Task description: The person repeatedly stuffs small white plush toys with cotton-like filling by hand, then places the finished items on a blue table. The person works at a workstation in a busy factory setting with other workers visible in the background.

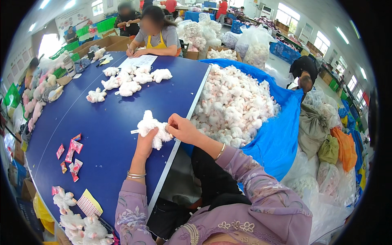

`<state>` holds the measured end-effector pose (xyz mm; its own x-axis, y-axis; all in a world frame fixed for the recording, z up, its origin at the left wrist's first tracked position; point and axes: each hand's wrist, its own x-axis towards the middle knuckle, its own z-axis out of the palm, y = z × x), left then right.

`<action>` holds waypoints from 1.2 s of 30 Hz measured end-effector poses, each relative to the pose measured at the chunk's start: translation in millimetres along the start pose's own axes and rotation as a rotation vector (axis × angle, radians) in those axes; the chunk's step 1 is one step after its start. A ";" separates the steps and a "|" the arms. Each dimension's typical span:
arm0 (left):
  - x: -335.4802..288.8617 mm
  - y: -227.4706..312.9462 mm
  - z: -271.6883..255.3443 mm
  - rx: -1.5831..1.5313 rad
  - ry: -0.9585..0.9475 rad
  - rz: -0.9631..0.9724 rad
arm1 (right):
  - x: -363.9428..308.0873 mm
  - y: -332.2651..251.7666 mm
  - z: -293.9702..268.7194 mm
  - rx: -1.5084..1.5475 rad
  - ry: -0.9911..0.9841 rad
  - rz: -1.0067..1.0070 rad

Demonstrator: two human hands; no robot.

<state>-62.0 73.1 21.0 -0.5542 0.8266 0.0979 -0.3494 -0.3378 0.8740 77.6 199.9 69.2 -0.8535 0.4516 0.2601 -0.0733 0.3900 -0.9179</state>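
Note:
A small white plush toy [150, 124] with a white label tag sticking out of its left side is held just above the blue table [102, 134]. My left hand [146, 143] is wrapped round its body from below. My right hand [179, 127] pinches at the toy's right side, fingers pressed together; whatever is between the fingertips is too small to make out. Further up the table lies a loose group of similar white plush toys [130, 79]. More of them [83, 226] lie at the near left beside a yellow-edged sticker sheet [90, 203].
Several pink wrapped sweets [70, 153] lie on the table's left. Right of the table edge, a blue tarp [281, 134] holds a heap of white plush pieces [232, 106]. A person in a yellow apron [157, 41] writes on paper across the table. Bags [312, 130] crowd the right side.

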 end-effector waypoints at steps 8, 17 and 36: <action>-3.1 1.3 2.4 0.040 -0.005 -0.035 | 3.3 -0.4 5.6 -0.129 -0.014 -0.034; -1.0 -0.9 -0.3 0.054 -0.028 -0.042 | 8.0 6.1 0.8 0.445 -0.121 0.312; -1.2 0.5 -4.5 0.065 -0.030 -0.048 | 3.9 18.1 -20.2 0.328 -0.120 0.376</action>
<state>-65.0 69.9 19.2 -0.5146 0.8547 0.0690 -0.3248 -0.2687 0.9068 83.4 224.9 59.7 -0.9037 0.4096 -0.1250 0.1087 -0.0631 -0.9921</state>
